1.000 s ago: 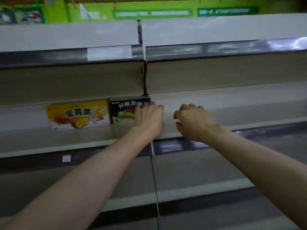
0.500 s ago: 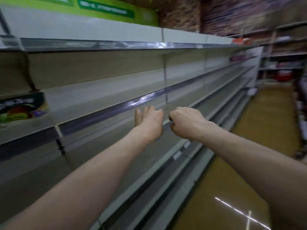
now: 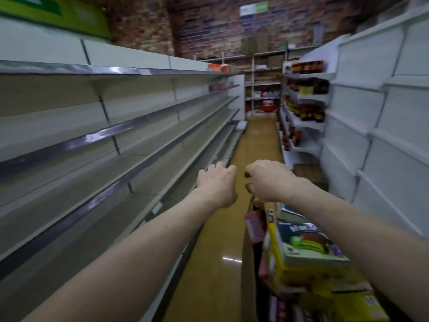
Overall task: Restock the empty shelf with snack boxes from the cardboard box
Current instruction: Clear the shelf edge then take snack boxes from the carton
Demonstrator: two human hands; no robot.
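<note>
Both arms stretch forward over the aisle. My left hand (image 3: 217,183) and my right hand (image 3: 269,180) hang side by side, fingers loosely curled, holding nothing. Below my right arm stands the cardboard box (image 3: 247,263), packed with snack boxes. On top lies a dark green snack box (image 3: 306,242) over a yellow snack box (image 3: 285,273), with pink boxes (image 3: 254,225) upright at the side. The long bare shelf (image 3: 92,173) runs along the left in several tiers.
The yellow-brown aisle floor (image 3: 222,240) runs ahead between the left shelving and white shelving (image 3: 371,126) on the right. Bottles (image 3: 306,112) fill the right-hand racks further on. A brick wall and stocked racks close the far end.
My view has swung right, from facing the shelf with two placed snack boxes to looking down the aisle. Both empty hands left the shelf edge; the cardboard box has come into view.
</note>
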